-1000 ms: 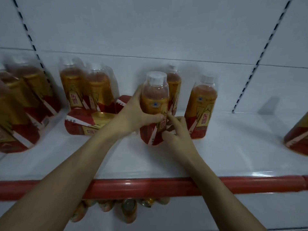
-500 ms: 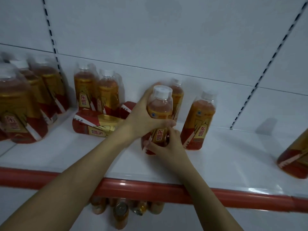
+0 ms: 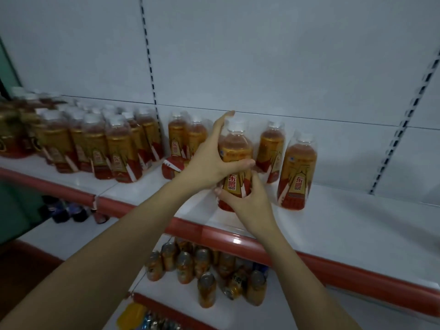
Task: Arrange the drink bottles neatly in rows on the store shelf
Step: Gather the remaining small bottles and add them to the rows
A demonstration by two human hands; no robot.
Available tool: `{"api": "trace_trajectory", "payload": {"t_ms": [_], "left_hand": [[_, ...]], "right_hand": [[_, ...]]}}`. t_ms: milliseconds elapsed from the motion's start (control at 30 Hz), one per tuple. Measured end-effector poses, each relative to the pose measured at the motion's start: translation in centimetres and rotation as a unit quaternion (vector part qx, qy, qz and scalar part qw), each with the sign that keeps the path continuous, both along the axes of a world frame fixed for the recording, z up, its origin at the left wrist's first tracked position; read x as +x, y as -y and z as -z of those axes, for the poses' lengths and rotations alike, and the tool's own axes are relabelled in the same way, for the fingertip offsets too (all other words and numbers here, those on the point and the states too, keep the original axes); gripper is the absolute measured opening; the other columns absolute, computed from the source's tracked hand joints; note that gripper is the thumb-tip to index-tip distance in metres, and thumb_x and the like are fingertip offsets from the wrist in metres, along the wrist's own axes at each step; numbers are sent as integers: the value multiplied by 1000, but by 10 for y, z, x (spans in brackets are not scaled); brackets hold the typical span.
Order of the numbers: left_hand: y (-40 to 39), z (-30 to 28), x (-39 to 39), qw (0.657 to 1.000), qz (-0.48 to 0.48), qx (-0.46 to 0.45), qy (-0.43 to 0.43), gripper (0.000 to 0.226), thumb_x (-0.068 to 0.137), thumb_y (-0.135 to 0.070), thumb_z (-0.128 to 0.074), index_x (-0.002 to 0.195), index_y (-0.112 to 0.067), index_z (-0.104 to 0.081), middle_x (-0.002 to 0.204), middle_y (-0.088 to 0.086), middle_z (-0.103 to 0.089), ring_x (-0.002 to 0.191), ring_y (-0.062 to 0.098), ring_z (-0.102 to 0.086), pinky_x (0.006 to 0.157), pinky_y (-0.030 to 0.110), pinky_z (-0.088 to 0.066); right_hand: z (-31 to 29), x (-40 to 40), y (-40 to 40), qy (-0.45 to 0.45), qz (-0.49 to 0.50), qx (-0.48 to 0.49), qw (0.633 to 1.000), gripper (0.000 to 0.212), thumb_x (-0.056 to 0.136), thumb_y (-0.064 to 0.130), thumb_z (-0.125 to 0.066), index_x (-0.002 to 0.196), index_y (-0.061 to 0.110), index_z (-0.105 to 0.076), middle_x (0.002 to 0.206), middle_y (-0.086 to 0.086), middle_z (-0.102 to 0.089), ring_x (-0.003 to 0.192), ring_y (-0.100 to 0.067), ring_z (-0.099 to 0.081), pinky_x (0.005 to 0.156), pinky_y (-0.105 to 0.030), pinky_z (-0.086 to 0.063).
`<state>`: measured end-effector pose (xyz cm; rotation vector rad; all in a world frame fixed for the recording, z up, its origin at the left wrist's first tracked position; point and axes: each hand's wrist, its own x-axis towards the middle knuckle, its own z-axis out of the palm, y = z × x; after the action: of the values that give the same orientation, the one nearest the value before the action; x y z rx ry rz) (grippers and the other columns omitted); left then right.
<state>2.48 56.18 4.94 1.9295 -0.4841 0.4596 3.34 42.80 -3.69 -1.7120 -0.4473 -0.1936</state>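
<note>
Head view, looking down along a white store shelf [image 3: 333,225] with a red front lip. Toward the shelf's left end stands a dense block of drink bottles [image 3: 100,144] in tidy rows. Nearer the middle, by the back wall, two more bottles stand upright, with a toppled bottle [image 3: 172,167] lying on its side just in front of them.

Both hands meet on one held bottle [image 3: 235,163], which stands roughly midway between the back wall and the front lip. The left hand [image 3: 209,158] wraps the shoulder and upper body, thumb reaching up beside the white cap. The right hand [image 3: 247,203] grips the lower body, fingers curled round the red and gold label. Whether the base rests on the shelf or hovers just above it cannot be told.

Just right of it stand two loose bottles [image 3: 297,172], one near the back wall and one closer to the front.

The bottle looks like thin clear plastic, full of amber drink, so probably fairly heavy and firm, yielding slightly if squeezed. Its glossy label sleeve may be slippery. The waist below the shoulder, with a second hand low on the body, looks the safest hold; gripping the cap alone could let it swing.
</note>
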Motion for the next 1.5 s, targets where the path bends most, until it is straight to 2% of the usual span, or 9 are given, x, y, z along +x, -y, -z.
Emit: {"api": "trace_trajectory", "payload": {"t_ms": [100,167,400,700,833,1000,1267,1400,1500], "left_hand": [[-8,-11,-17,999,-12,44,14,114,67,-50,-85,152,-47,-9,155,-20,-30,140,3,-37,113,43,-37],[-13,-22,-29,996,2,91,27,115,68,-49,-82,151,-50,-3,140,-51,-9,140,-10,-23,117,37,-30],[-89,-49,-32,991,61,118,-3,104,78,-18,-83,148,-50,-13,123,-2,-58,106,5,-65,86,20,-55],[-240,-73,-10,996,-14,86,1,95,68,-22,-90,136,-50,-29,114,-7,-61,98,9,-68,83,35,-60],[-266,-95,0,994,-28,101,25,95,67,-21,-90,135,-45,-28,108,-7,-62,93,10,-69,81,36,-60],[-262,-94,24,991,-30,125,36,98,68,-22,-90,136,-48,-24,106,-5,-59,88,11,-68,70,22,-58],[-240,-77,58,982,-40,184,9,96,70,-23,-89,139,-50,-28,108,-15,-52,92,7,-64,63,9,-51],[-229,-82,76,973,-44,225,-23,93,72,-16,-88,136,-46,-29,105,-11,-53,84,10,-66,58,12,-52],[-219,-76,87,957,-63,281,-36,91,71,-18,-89,134,-42,-29,97,-2,-59,76,13,-67,54,16,-53]], "right_hand": [[-3,-15,-5,2,-14,20,1000,70,64,60,-84,124,43,-52,115,19,-67,107,4,-64,94,-30,-56],[-6,-24,-12,3,-19,28,999,73,65,57,-86,128,43,-51,114,23,-66,106,5,-64,92,-26,-56],[-33,-18,-66,-9,-37,13,999,58,69,38,-85,115,47,-52,106,26,-68,100,9,-65,78,-9,-54],[-63,20,-196,-16,-84,-51,995,57,84,31,-77,129,35,-41,122,15,-61,99,9,-65,69,-12,-55],[-69,48,-199,-19,-60,-100,993,45,100,60,-37,133,30,-46,124,13,-64,114,-4,-65,92,-25,-53],[-40,77,-202,126,-6,-446,886,25,107,35,-43,118,26,-63,116,10,-63,113,-17,-59,100,-43,-48],[-46,85,-162,179,-3,-566,804,21,101,18,-57,113,24,-73,125,9,-56,113,-13,-50,99,-20,-39],[-59,76,-170,97,83,-420,899,11,94,30,-69,100,24,-63,89,12,-60,85,-10,-62,71,-13,-46],[-65,82,-185,-21,-3,-244,970,51,84,38,-80,124,22,-52,112,9,-67,101,-12,-66,80,-20,-52]]}}
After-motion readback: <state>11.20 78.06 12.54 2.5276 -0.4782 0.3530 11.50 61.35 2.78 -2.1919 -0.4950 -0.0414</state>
